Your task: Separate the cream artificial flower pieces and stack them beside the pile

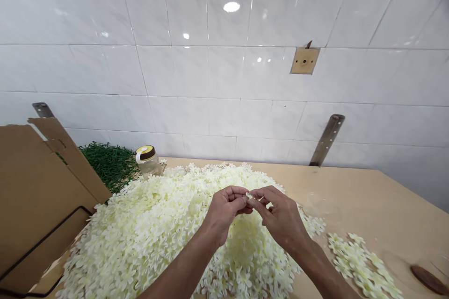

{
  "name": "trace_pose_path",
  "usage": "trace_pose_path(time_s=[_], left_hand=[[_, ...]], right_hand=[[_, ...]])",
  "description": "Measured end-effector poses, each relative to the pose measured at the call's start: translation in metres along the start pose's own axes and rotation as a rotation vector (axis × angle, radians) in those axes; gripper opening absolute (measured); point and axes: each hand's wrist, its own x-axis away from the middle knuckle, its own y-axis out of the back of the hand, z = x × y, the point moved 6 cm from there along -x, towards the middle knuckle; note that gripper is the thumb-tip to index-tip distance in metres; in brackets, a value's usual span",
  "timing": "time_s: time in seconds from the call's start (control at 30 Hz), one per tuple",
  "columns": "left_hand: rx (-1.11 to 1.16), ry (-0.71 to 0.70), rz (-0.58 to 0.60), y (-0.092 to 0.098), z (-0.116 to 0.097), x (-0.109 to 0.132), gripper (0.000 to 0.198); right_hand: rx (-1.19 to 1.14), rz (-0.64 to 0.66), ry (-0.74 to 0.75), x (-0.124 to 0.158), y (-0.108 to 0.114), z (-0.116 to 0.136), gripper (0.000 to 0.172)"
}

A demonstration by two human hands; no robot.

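Note:
My left hand point(229, 208) and my right hand point(277, 212) meet fingertip to fingertip over a large heap of pale cream artificial flowers point(168, 217). A small white flower point(249, 195) is pinched between them. The fingers cover most of it, so its full shape does not show. Both hands have thumb and fingers closed together. A smaller group of the same flowers point(361, 261) lies on the table right of my right forearm.
A cardboard box point(38, 196) stands at the left, by a black metal rod point(45, 245). Behind are green artificial foliage point(110, 166) and a jar with a yellow-and-brown lid point(146, 154). A dark brown oval object point(430, 279) lies on the beige table point(347, 201). A metal bracket point(327, 141) rises against the tiled wall.

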Motion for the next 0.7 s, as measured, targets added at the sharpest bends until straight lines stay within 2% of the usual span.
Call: trace_pose_path(time_s=[0.2, 0.37, 0.53, 0.7], left_hand=[[-0.057, -0.04, -0.031, -0.007, -0.007, 0.004, 0.021], [-0.16, -0.101, -0.074, -0.008, -0.01, 0.02, 0.023], [-0.075, -0.053, -0.149, 0.014, 0.011, 0.039, 0.025], [0.046, 0.078, -0.105, 0.035, 0.038, 0.054, 0.021]], right_hand=[[-0.006, -0.058, -0.046, -0.002, 0.01, -0.003, 0.017], [0.023, -0.067, -0.026, 0.005, 0.011, 0.004, 0.013], [-0.017, -0.063, 0.063, 0.016, -0.003, 0.016, 0.008], [-0.065, 0.023, 0.152, 0.038, -0.026, 0.021, 0.008]])
